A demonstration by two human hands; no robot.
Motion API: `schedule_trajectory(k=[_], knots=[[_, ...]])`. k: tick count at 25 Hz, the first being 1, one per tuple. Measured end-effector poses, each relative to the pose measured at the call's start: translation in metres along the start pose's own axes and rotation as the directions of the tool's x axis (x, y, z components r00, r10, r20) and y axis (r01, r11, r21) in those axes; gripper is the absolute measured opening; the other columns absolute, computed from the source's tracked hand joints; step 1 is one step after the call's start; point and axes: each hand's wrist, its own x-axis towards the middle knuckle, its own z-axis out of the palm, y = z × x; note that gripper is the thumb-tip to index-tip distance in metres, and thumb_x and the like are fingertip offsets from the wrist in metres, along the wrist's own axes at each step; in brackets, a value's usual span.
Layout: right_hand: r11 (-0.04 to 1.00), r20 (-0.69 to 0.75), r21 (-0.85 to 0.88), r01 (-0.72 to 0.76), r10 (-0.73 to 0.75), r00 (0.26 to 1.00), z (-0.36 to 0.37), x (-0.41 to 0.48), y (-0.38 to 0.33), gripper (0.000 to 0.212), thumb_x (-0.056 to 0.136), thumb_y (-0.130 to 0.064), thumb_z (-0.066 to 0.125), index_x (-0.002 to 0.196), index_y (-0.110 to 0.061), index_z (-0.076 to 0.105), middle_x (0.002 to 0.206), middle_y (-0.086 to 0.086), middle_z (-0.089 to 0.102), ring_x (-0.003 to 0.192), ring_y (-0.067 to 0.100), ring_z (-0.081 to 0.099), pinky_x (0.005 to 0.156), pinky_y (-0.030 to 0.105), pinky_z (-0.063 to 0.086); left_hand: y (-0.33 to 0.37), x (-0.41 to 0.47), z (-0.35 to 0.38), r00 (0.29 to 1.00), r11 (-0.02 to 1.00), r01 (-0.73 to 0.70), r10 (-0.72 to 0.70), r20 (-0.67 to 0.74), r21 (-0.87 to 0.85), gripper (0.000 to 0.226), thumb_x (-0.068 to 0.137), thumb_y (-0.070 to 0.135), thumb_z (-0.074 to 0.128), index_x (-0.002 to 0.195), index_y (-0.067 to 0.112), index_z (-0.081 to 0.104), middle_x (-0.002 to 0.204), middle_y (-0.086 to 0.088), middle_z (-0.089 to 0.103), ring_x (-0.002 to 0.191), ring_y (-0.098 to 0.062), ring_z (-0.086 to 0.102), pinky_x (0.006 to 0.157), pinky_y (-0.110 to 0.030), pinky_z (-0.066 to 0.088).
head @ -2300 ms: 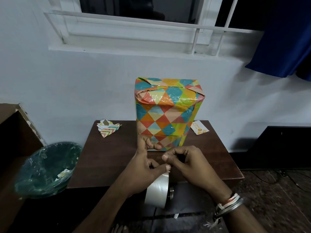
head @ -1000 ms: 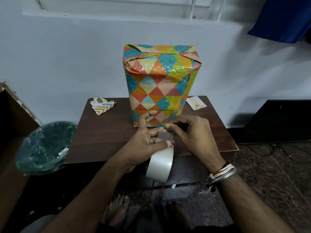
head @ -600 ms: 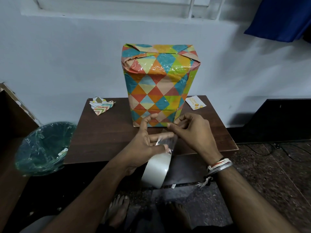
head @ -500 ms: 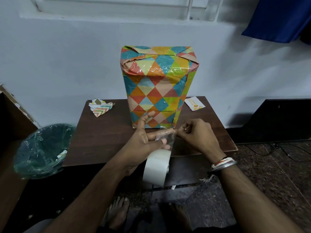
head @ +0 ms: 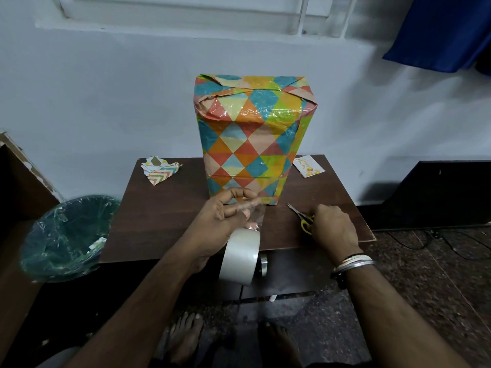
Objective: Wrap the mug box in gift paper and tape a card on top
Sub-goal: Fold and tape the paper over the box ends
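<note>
The mug box [head: 252, 139], wrapped in paper with coloured triangles, stands upright on the brown table [head: 164, 224]. My left hand [head: 220, 219] pinches the pulled-out end of a clear tape strip, and the tape roll [head: 240, 257] hangs from it at the table's front edge. My right hand [head: 332, 229] rests on the table to the right, its fingers closed over the yellow handles of the scissors [head: 301, 217]. A small white card [head: 309, 166] lies flat behind the box's right side.
Crumpled scraps of gift paper [head: 159, 171] lie at the table's back left. A green bin [head: 66, 237] lined with plastic stands on the floor to the left. A wall runs right behind the table. Bare feet [head: 186, 338] show below.
My right hand has let go of the tape end and moved right onto the scissors. The left hand keeps holding the tape strip with the roll hanging.
</note>
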Motion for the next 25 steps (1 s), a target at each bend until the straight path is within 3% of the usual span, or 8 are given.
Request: schedule_trajectory(k=[5, 11, 13, 16, 18, 20, 23, 25], knots=[[0.998, 0.075, 0.046, -0.045, 0.042, 0.996, -0.010, -0.005, -0.005, 0.030, 0.091, -0.026, 0.071, 0.108, -0.003, 0.062, 0.111, 0.023, 0.066, 0.105, 0.045, 0.065, 0.081, 0.042, 0.052, -0.002, 0.000, -0.001, 1.000, 1.000, 0.008, -0.008, -0.005, 0.026, 0.024, 0.101, -0.001, 0.058, 0.115, 0.012, 0.073, 0.120, -0.001, 0.076, 0.105, -0.013, 0.071, 0.078, -0.019, 0.056], [0.999, 0.054, 0.031, -0.035, 0.033, 0.998, -0.017, -0.011, -0.001, 0.030, 0.088, -0.032, 0.068, 0.110, -0.012, 0.061, 0.111, 0.016, 0.067, 0.103, 0.042, 0.065, 0.079, 0.041, 0.051, -0.002, 0.000, -0.001, 1.000, 0.999, 0.028, -0.027, 0.016, -0.026, 0.029, 0.099, -0.003, 0.060, 0.121, 0.012, 0.072, 0.121, -0.001, 0.076, 0.098, -0.010, 0.073, 0.074, -0.019, 0.057], [0.990, 0.164, 0.133, -0.049, 0.027, 0.986, -0.023, -0.010, 0.008, 0.028, 0.080, -0.042, 0.073, 0.101, -0.023, 0.067, 0.105, 0.009, 0.073, 0.099, 0.035, 0.068, 0.079, 0.037, 0.052, -0.002, 0.001, -0.003, 0.999, 0.998, 0.036, -0.035, 0.027, -0.048, 0.034, 0.095, -0.005, 0.065, 0.123, 0.014, 0.071, 0.118, -0.003, 0.077, 0.094, -0.010, 0.074, 0.075, -0.022, 0.059], [0.908, 0.343, 0.419, -0.006, -0.153, 0.927, -0.040, -0.019, 0.015, 0.028, 0.070, -0.050, 0.089, 0.084, -0.029, 0.077, 0.076, -0.005, 0.076, 0.067, 0.008, 0.067, 0.064, 0.026, 0.050, -0.002, 0.002, -0.006, 0.998, 0.999, 0.031, -0.028, 0.058, -0.042, 0.045, 0.088, -0.006, 0.072, 0.128, 0.015, 0.068, 0.120, -0.002, 0.076, 0.105, -0.015, 0.074, 0.083, -0.025, 0.060], [0.773, 0.358, 0.634, -0.012, -0.280, 0.891, -0.051, -0.031, 0.011, 0.025, 0.079, -0.039, 0.087, 0.091, -0.020, 0.077, 0.073, 0.001, 0.076, 0.051, 0.009, 0.057, 0.050, 0.024, 0.044, 0.001, 0.001, -0.007, 0.996, 0.998, 0.030, -0.026, 0.084, -0.047, 0.051, 0.087, -0.007, 0.073, 0.132, 0.015, 0.066, 0.123, 0.001, 0.075, 0.111, -0.015, 0.072, 0.085, -0.023, 0.059], [0.629, 0.369, 0.776, -0.048, -0.391, 0.843, -0.059, -0.038, 0.006, 0.027, 0.086, -0.032, 0.082, 0.100, -0.012, 0.070, 0.078, 0.009, 0.076, 0.050, 0.019, 0.052, 0.044, 0.023, 0.041, 0.003, 0.001, -0.008, 0.994, 0.997, 0.030, -0.023, 0.106, -0.067, 0.055, 0.087, -0.008, 0.073, 0.135, 0.015, 0.063, 0.127, 0.001, 0.073, 0.115, -0.016, 0.071, 0.086, -0.025, 0.059], [0.574, 0.345, 0.817, 0.053, -0.562, 0.752, -0.068, -0.041, 0.003, 0.036, 0.083, -0.046, 0.082, 0.098, -0.016, 0.069, 0.077, 0.011, 0.075, 0.060, 0.025, 0.044, 0.049, 0.024, 0.033, 0.004, 0.000, -0.010, 0.990, 0.998, 0.026, -0.017, 0.143, -0.063, 0.059, 0.087, -0.009, 0.072, 0.139, 0.016, 0.060, 0.130, 0.001, 0.072, 0.119, -0.016, 0.069, 0.092, -0.028, 0.059], [0.543, 0.385, 0.838, 0.055, -0.660, 0.645, -0.076, -0.042, 0.003, 0.036, 0.086, -0.047, 0.075, 0.103, -0.015, 0.073, 0.081, 0.009, 0.075, 0.061, 0.025, 0.046, 0.047, 0.023, 0.034, 0.004, 0.000, -0.011, 0.986, 0.998, 0.035, -0.026, 0.166, -0.054, 0.061, 0.087, -0.009, 0.072, 0.141, 0.017, 0.059, 0.130, 0.001, 0.072, 0.120, -0.017, 0.068, 0.091, -0.027, 0.059]])
